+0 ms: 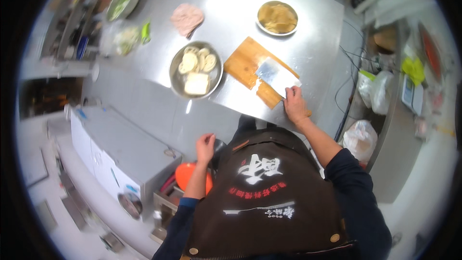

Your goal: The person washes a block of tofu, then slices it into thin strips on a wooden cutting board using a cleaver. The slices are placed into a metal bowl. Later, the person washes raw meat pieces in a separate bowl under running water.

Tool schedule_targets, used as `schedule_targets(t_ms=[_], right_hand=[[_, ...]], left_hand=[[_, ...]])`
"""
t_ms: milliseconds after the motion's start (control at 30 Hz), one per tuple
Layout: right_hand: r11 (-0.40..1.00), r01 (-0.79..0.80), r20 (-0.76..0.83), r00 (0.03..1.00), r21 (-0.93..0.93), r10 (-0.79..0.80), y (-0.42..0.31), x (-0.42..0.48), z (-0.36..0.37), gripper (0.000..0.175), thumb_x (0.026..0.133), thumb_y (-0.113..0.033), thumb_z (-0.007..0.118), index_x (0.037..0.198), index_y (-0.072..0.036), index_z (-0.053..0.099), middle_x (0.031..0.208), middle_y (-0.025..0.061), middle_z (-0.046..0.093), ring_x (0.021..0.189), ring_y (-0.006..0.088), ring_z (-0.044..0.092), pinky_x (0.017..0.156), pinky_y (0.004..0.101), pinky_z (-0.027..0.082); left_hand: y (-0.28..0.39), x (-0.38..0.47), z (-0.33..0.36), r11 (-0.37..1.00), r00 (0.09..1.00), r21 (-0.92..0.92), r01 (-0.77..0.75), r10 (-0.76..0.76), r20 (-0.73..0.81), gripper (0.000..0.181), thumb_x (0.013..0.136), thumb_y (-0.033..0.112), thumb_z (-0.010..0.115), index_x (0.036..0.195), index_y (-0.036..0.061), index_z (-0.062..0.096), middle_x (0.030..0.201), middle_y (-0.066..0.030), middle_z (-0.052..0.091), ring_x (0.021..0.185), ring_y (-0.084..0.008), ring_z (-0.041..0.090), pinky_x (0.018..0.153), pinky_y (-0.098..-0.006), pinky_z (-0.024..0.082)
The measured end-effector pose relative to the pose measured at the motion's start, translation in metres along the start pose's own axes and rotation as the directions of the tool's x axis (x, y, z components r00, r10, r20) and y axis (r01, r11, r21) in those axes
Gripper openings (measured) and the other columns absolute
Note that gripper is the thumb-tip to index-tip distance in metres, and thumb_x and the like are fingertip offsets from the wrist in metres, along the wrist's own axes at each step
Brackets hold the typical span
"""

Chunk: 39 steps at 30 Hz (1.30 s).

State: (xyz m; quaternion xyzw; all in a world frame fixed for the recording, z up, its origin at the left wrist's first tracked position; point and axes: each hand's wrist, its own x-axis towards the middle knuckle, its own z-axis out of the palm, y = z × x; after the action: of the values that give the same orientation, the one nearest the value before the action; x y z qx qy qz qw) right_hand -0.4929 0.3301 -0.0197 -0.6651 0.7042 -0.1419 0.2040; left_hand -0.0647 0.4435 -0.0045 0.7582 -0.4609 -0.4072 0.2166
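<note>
My right hand (296, 105) is closed around a cleaver at the near right of a wooden cutting board (240, 61). The cleaver's broad, shiny blade (276, 74) lies flat over the board, and the end of its wooden handle (309, 113) shows beside my wrist. White scraps and wet spots lie on the board along the blade. My left hand (205, 148) hangs below the table's edge at my side, fingers curled, with nothing visible in it. Left of the board stands a metal bowl (172, 76) holding lotus root slices (189, 62) and a pale block (197, 83).
On the steel table (231, 18) are a bowl of tan slices (278, 17), a crumpled pink cloth (187, 18), a green vegetable piece (145, 32) and a plastic bag (124, 39). A white cabinet (126, 133) stands left. Shelving with plastic bags (361, 139) is at right, with cables beside it.
</note>
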Motion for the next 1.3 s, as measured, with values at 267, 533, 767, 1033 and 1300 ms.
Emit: schedule_targets(t_ms=[267,533,767,1033,1300], right_hand=[[0.996,0.065,-0.143,0.988,0.06,-0.055,-0.009,-0.01,-0.019,0.044,0.091,-0.011,0.067,0.133,-0.002,0.057,0.13,0.0245,0.057,0.119,0.0452,0.058,0.098,0.0507,0.051],[0.878,0.444,-0.13,0.895,0.18,-0.427,-0.084,-0.07,-0.002,0.043,0.085,-0.003,0.07,0.127,0.002,0.059,0.123,0.0234,0.059,0.116,0.0425,0.059,0.1,0.0481,0.05],[0.815,-0.138,0.331,0.941,0.563,-0.07,-0.175,-0.05,0.076,0.038,0.098,-0.013,0.069,0.129,0.003,0.056,0.112,0.0189,0.07,0.092,0.0329,0.071,0.083,0.0388,0.059],[-0.022,-0.654,0.634,0.725,0.757,0.27,-0.288,0.096,0.131,0.035,0.1,-0.005,0.054,0.129,0.013,0.047,0.11,0.0308,0.067,0.083,0.0387,0.074,0.064,0.0401,0.065],[-0.092,-0.594,0.586,0.737,0.799,0.337,-0.277,0.172,0.199,0.032,0.098,0.006,0.051,0.129,0.007,0.056,0.116,0.0255,0.069,0.087,0.04,0.074,0.073,0.0446,0.069]], left_hand=[[-0.178,-0.2,0.018,0.878,0.869,-0.089,0.47,-0.478,-0.129,0.026,0.1,0.023,0.069,0.098,-0.0025,0.075,0.083,-0.0106,0.076,0.075,-0.0183,0.071,0.072,-0.034,0.056],[-0.249,-0.333,0.074,0.735,0.727,-0.006,0.678,-0.672,-0.144,0.039,0.099,0.036,0.063,0.081,0.0032,0.076,0.077,-0.0173,0.073,0.076,-0.0355,0.071,0.076,-0.0459,0.055],[-0.284,-0.323,0.071,0.702,0.696,-0.185,0.688,-0.71,-0.104,0.047,0.1,0.044,0.066,0.092,-0.0004,0.078,0.088,-0.0236,0.074,0.084,-0.0432,0.07,0.082,-0.0481,0.054],[-0.298,-0.271,-0.037,0.693,0.719,-0.4,0.599,-0.686,-0.111,0.036,0.1,0.031,0.071,0.094,-0.0043,0.077,0.08,-0.0125,0.075,0.069,-0.0213,0.068,0.071,-0.0384,0.054],[-0.381,-0.259,-0.07,0.483,0.593,-0.603,0.635,-0.805,-0.021,0.037,0.1,0.035,0.067,0.095,-0.0002,0.079,0.08,-0.0112,0.077,0.072,-0.0208,0.074,0.071,-0.0382,0.058]])
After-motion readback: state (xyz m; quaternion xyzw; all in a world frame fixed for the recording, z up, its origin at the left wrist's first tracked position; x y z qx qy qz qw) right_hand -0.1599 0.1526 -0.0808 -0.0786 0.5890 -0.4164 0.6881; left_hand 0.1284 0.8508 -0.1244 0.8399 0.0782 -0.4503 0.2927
